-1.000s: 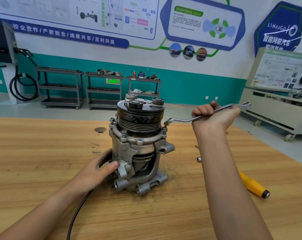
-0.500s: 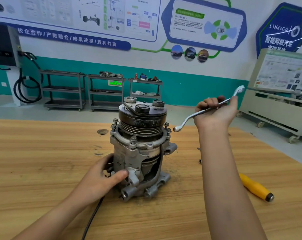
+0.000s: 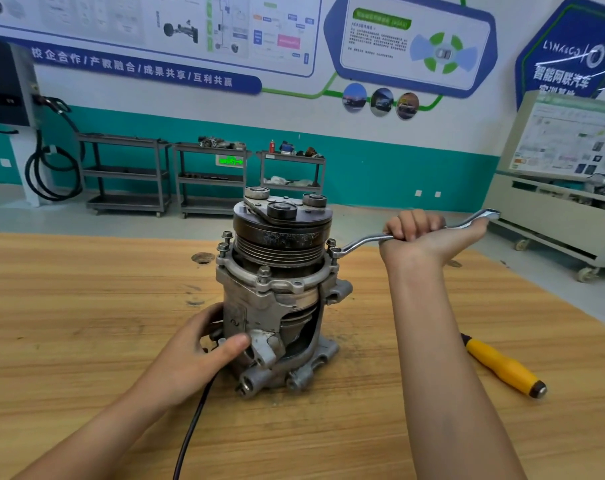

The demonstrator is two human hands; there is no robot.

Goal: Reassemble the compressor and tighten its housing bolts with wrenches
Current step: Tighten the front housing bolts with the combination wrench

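A metal compressor [image 3: 280, 292] stands upright on a wooden worktop [image 3: 69, 323], about midway between its left and right edges and nearer the far edge than the near one. Its pulley end faces up, so its long axis is vertical. Several bolts [image 3: 263, 271] stick up from the flange ring below the pulley.

The right hand [image 3: 420, 233] is raised to the right of the compressor at flange height and is closed in a fist around the middle of a slim offset wrench [image 3: 367, 241]. The wrench runs roughly level from right to left, with its far ring end past the fingertips and its near ring end at the bolt on the flange's right side; it looks seated on that bolt head, though this cannot be told for certain. The right forearm rises steeply from the near edge.

The left hand [image 3: 193, 348] wraps the lower left of the housing, thumb across the front, bracing it. A yellow-handled screwdriver [image 3: 505, 367] lies on the worktop toward the right edge, well apart from both hands.

The coming turn likely swings the handle around the upright bolt.
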